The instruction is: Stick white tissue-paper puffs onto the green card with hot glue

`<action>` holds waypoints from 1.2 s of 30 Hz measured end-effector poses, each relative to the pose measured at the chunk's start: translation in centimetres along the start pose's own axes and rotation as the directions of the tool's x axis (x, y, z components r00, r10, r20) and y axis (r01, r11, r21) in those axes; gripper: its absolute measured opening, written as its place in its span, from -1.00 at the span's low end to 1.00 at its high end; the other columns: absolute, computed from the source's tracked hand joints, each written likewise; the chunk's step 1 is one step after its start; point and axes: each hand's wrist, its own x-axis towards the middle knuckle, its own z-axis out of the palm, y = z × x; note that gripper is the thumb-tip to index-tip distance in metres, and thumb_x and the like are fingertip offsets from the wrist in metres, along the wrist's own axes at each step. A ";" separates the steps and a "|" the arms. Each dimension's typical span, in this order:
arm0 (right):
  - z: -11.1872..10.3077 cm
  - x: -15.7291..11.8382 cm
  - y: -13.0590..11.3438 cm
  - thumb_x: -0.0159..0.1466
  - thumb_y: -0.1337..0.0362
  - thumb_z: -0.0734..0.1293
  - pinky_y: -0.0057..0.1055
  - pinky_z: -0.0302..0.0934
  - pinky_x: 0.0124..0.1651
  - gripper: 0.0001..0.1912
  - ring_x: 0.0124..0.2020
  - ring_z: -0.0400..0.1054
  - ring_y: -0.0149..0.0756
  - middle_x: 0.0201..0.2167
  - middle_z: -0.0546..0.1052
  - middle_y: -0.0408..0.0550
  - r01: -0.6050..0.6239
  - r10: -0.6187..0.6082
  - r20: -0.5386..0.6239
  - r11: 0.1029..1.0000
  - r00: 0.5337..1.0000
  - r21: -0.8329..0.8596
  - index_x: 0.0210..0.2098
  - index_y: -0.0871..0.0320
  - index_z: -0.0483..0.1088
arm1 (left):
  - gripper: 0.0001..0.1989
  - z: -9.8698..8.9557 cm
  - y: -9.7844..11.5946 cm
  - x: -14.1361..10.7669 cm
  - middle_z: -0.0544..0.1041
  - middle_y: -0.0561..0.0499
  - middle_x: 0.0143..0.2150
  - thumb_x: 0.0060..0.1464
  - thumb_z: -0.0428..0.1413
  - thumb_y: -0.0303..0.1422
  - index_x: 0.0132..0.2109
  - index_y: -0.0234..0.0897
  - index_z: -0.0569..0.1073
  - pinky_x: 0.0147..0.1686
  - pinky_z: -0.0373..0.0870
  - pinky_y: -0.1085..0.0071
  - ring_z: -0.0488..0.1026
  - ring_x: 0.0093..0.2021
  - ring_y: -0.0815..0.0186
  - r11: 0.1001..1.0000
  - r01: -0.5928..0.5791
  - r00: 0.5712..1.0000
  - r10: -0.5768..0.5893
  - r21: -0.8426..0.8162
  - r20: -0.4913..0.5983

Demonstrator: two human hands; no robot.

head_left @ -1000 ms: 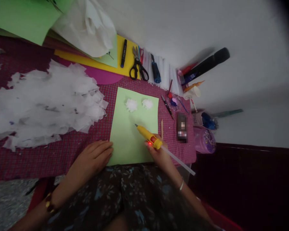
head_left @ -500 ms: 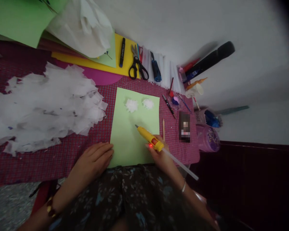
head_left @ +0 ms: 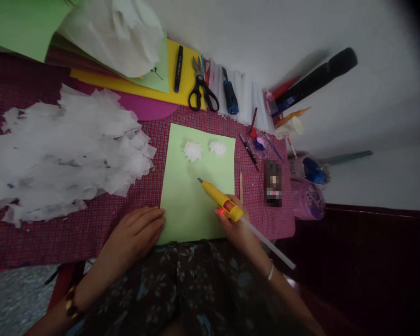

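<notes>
In our right hand (head_left: 235, 232) we hold a yellow plastic glue gun (head_left: 215, 195). Its rear half lies across the fingers, which are closed around it; one tip shows at its near side beside a small glowing red light (head_left: 221, 211), and part of the hand shows on its far side. The body covers the rest of our grip, so we cannot tell how each finger is placed there. The front half reaches well beyond the fingers, and its grey nozzle (head_left: 200, 180) points forward and to the left over a light green rectangular paper sheet (head_left: 185, 205). A long translucent glue stick (head_left: 269, 242) juts from the back, slanting over our right wrist.

Our left hand (head_left: 136, 231) lies palm down at the sheet's left edge, its fingers stretched out side by side, pressed together and pinching nothing. The glue gun is well apart from them.

Two fluffy white paper tufts (head_left: 192, 151) sit side by side near the sheet's far edge, beyond the nozzle. A slim tan wooden pencil (head_left: 241, 186) lies just right of the sheet on the bench (head_left: 101, 242), which is covered in red checked cloth. A broad heap of white tissue-like pieces (head_left: 70, 149) spreads to our left.
</notes>
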 end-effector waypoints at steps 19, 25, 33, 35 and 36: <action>-0.7 0.4 0.1 0.18 0.06 0.37 -0.44 0.01 -0.47 -0.69 -0.55 0.14 -0.39 -0.58 0.31 -0.24 -0.110 0.112 0.077 0.994 0.991 -0.019 -0.48 0.07 0.21 | -0.85 -0.2 -0.1 0.1 0.61 -0.11 0.00 0.30 0.08 -0.44 -0.04 -0.32 0.50 0.04 0.45 0.20 0.52 0.00 0.16 1.000 -0.010 1.000 0.010 0.002 0.027; -0.4 0.0 0.9 0.18 0.08 0.37 -0.41 0.12 -0.43 -0.74 -0.54 0.22 -0.37 -0.56 0.37 -0.22 -0.124 0.124 0.032 0.992 0.992 0.018 -0.46 0.08 0.28 | -0.84 -0.2 0.0 0.1 0.61 -0.11 0.00 0.30 0.07 -0.44 -0.04 -0.32 0.52 0.01 0.46 0.18 0.52 -0.01 0.14 1.000 -0.002 0.999 0.002 0.009 0.036; -0.3 0.3 1.0 0.18 0.10 0.38 -0.35 0.24 -0.35 -0.80 -0.44 0.36 -0.28 -0.47 0.50 -0.13 -0.057 0.056 0.011 0.997 0.998 0.050 -0.39 0.09 0.37 | -0.84 -0.3 0.2 0.1 0.63 -0.09 -0.01 0.31 0.07 -0.43 -0.06 -0.32 0.54 0.01 0.48 0.19 0.53 -0.01 0.15 1.000 0.020 1.000 -0.020 0.005 0.020; -0.2 0.4 1.1 0.18 0.10 0.37 -0.38 0.18 -0.41 -0.78 -0.51 0.28 -0.33 -0.54 0.42 -0.18 -0.067 0.066 0.019 0.997 0.998 0.031 -0.43 0.08 0.32 | -0.83 -0.3 0.2 0.1 0.63 -0.09 0.00 0.31 0.07 -0.42 -0.06 -0.30 0.55 0.02 0.48 0.19 0.53 0.00 0.16 1.000 0.030 0.999 -0.030 0.003 0.025; -0.2 0.4 1.2 0.18 0.11 0.37 -0.39 0.15 -0.42 -0.78 -0.52 0.25 -0.34 -0.56 0.39 -0.20 -0.071 0.071 0.028 0.997 0.997 0.026 -0.44 0.08 0.30 | -0.83 -0.3 0.2 0.0 0.62 -0.08 0.00 0.31 0.07 -0.42 -0.06 -0.29 0.55 0.02 0.49 0.19 0.53 0.00 0.16 0.999 0.032 0.999 -0.032 0.002 0.031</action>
